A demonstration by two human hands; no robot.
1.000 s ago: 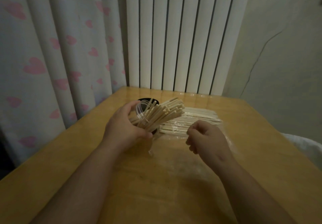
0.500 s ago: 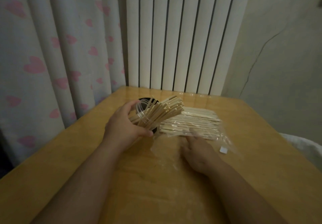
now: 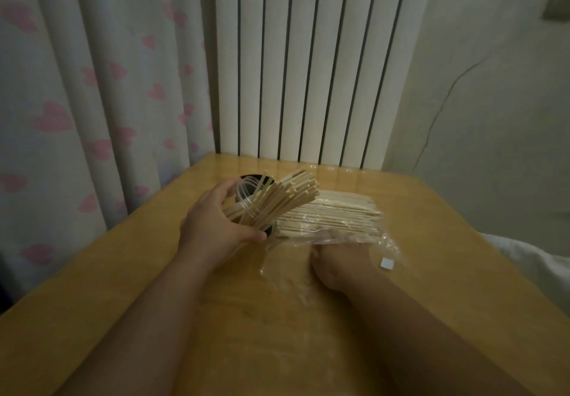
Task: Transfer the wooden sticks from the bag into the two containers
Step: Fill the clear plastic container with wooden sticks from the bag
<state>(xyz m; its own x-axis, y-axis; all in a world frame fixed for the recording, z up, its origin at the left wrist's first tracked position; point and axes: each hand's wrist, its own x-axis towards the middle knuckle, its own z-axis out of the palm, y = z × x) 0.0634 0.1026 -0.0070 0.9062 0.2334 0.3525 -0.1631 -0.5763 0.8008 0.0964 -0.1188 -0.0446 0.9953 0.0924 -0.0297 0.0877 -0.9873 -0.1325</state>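
The right hand (image 3: 337, 261) lies low on the wooden worktop (image 3: 462, 287), pushed into the open mouth of the clear plastic bag (image 3: 389, 243). Its fingers reach toward the loose sticks (image 3: 333, 218) lying flat inside, but the film blurs them, so I cannot tell whether they are curled or straight. A small white label (image 3: 386, 263) sits on the bag just right of that hand.

To the left, the left hand (image 3: 216, 226) grips a clear container (image 3: 245, 193), tilted toward the bag. A bundle of sticks (image 3: 290, 196) fans out of its mouth, over the near end of the bagged ones. A black container (image 3: 246, 177) shows just behind the clear one.

Beyond the worktop are a white ribbed radiator (image 3: 308, 71), a heart-print curtain (image 3: 92, 87) on the left and a cracked wall (image 3: 493, 102) on the right.
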